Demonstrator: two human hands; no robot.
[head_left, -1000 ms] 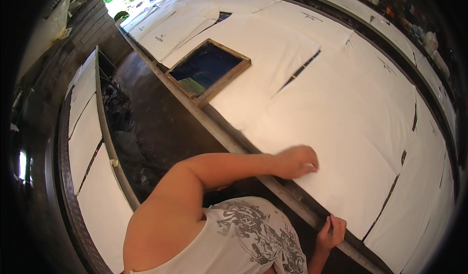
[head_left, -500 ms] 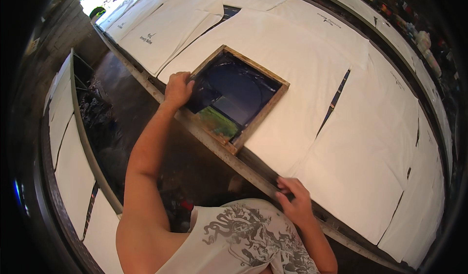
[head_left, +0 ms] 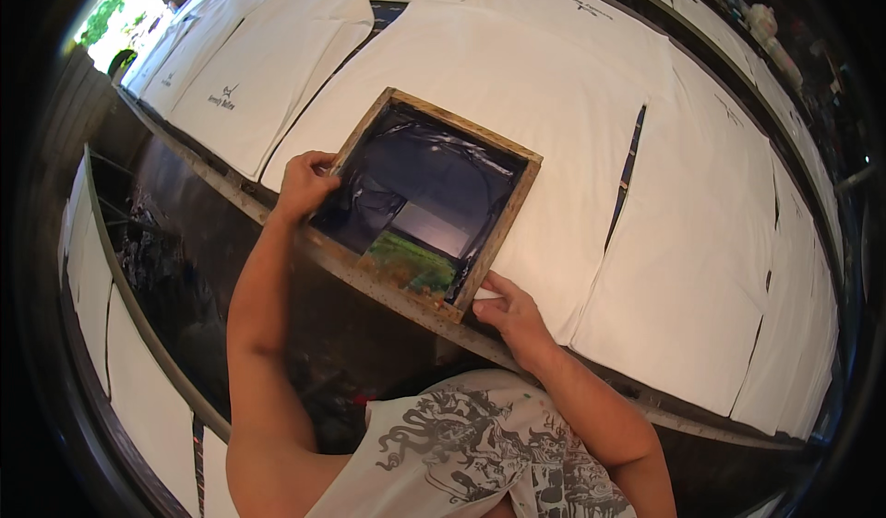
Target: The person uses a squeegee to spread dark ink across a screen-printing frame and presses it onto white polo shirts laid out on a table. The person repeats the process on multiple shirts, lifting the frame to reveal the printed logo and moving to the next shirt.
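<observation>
A wooden screen-printing frame (head_left: 528, 190) lies at a slant over a white shirt (head_left: 443, 66) spread flat on the long table. Inside it shows a dark blue, shiny surface, with a pale rectangle and a green patch at the near side. My left hand (head_left: 307, 184) is closed round the left side of the frame, thumb on top. At its near right corner, my right hand (head_left: 510, 313) has thumb and fingers round the edge, fingertips partly hidden. A bit of white shows between that thumb and the fingers.
More white shirts (head_left: 674, 269) lie side by side along the table, some with small dark prints. The table's metal edge (head_left: 203, 175) runs close in front of me. A second table with white pieces (head_left: 148, 361) stands at left. Clutter (head_left: 738, 6) is piled at the far right.
My right hand has moved left and away from me, from the table's edge to the frame's near right corner. My left hand stays on the frame. The whole view has shifted slightly.
</observation>
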